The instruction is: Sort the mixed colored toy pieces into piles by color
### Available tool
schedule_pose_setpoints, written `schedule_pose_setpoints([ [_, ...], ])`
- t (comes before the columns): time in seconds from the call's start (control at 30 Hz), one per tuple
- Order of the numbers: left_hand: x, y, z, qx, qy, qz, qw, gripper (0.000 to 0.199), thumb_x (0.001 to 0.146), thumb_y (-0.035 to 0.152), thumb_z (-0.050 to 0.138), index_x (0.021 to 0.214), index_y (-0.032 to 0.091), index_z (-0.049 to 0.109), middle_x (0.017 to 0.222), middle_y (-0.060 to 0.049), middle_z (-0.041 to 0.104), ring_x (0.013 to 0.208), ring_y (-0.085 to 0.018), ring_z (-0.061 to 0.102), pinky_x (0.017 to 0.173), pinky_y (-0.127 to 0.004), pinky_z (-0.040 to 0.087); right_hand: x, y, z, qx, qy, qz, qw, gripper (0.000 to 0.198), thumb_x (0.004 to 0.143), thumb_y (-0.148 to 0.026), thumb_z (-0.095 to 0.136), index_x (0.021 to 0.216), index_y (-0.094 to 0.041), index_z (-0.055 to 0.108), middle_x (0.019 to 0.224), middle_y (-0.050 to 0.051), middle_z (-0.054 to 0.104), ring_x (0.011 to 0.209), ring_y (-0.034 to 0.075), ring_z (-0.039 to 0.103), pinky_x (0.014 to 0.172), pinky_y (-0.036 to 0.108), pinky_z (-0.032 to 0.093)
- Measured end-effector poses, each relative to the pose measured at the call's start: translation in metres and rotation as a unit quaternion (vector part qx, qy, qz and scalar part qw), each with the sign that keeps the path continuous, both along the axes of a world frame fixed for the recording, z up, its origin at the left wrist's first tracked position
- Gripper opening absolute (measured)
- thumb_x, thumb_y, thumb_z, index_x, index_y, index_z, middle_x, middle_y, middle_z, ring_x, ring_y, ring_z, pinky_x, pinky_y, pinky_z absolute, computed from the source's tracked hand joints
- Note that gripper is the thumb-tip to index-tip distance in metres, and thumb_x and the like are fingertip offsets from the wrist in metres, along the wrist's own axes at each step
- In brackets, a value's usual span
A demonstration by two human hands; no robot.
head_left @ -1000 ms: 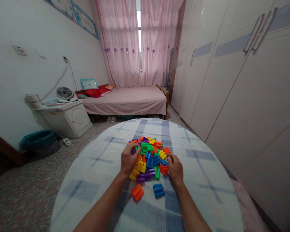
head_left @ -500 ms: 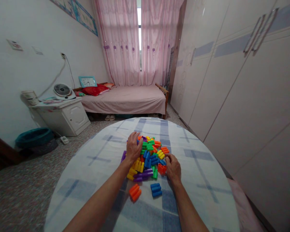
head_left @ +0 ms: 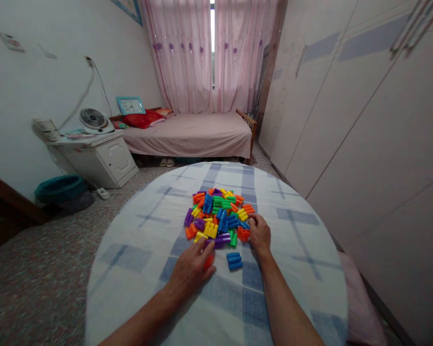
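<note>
A pile of colourful plastic building blocks (head_left: 222,221), each made of joined tubes, lies on the round table. Nearer me, my left hand (head_left: 191,266) reaches over an orange block (head_left: 209,261), its thumb and fingers apart on either side and partly hiding it. The fingertips come close to a purple block (head_left: 220,240) and a yellow one at the pile's front edge. A blue block (head_left: 234,261) sits by itself between my hands. Along the pile's right side rests my right hand (head_left: 260,234), fingers loosely bent, beside a red-orange block (head_left: 243,234).
A white and blue checked cloth covers the round table (head_left: 130,283). Beyond it stands a bed (head_left: 191,132) with a pink sheet. To the left are a white cabinet (head_left: 117,163) with a fan (head_left: 94,120) and a teal bin (head_left: 61,187). Tall wardrobes (head_left: 328,120) line the right.
My left hand has come back from the pile's far left side to the orange block at the front. My right hand stays beside the pile. The view has tilted down a little.
</note>
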State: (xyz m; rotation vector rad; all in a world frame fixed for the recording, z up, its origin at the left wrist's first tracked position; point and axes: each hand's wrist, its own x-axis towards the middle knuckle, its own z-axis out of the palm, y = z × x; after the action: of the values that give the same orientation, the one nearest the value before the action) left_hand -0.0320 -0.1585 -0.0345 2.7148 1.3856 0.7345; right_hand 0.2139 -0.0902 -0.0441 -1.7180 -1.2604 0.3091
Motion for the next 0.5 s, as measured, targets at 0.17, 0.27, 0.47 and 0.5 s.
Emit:
schedule_pose_setpoints([
  [0.17, 0.026, 0.011, 0.009, 0.019, 0.034, -0.013, 0.999, 0.042, 0.084, 0.019, 0.044, 0.125, 0.024, 0.051, 0.127, -0.013, 0.053, 0.104, -0.024, 0.057, 0.085, -0.04, 0.051, 0.001, 0.001, -0.002, 0.002, 0.012, 0.002, 1.0, 0.035, 0.08, -0.033, 0.035, 0.094, -0.02, 0.064, 0.099, 0.005, 0.066, 0.09, 0.019, 0.058, 0.084, 0.032, 0.042],
  [0.27, 0.037, 0.015, 0.014, -0.006, 0.061, -0.026, 0.998, 0.046, 0.082, 0.016, 0.045, 0.127, 0.024, 0.049, 0.126, -0.011, 0.054, 0.1, -0.024, 0.057, 0.083, -0.039, 0.05, 0.002, 0.0, -0.001, 0.004, 0.008, 0.002, 1.0, 0.036, 0.08, -0.033, 0.034, 0.094, -0.02, 0.064, 0.098, 0.006, 0.066, 0.089, 0.019, 0.058, 0.084, 0.032, 0.042],
  [0.47, 0.049, 0.014, 0.02, -0.049, 0.041, -0.013, 0.998, 0.054, 0.081, 0.047, 0.055, 0.128, 0.023, 0.046, 0.125, -0.012, 0.053, 0.101, -0.026, 0.055, 0.084, -0.039, 0.047, 0.001, 0.0, 0.001, 0.001, 0.006, 0.004, 1.0, 0.036, 0.08, -0.034, 0.034, 0.093, -0.02, 0.064, 0.098, 0.006, 0.066, 0.089, 0.019, 0.058, 0.083, 0.032, 0.041],
  [0.5, 0.051, 0.012, 0.022, -0.053, 0.044, -0.008, 0.998, 0.063, 0.076, 0.054, 0.058, 0.13, 0.024, 0.045, 0.126, -0.012, 0.052, 0.102, -0.028, 0.054, 0.084, -0.04, 0.047, 0.001, 0.0, 0.001, 0.001, 0.007, 0.004, 1.0, 0.037, 0.08, -0.034, 0.034, 0.094, -0.02, 0.064, 0.098, 0.006, 0.066, 0.089, 0.019, 0.058, 0.083, 0.031, 0.041],
])
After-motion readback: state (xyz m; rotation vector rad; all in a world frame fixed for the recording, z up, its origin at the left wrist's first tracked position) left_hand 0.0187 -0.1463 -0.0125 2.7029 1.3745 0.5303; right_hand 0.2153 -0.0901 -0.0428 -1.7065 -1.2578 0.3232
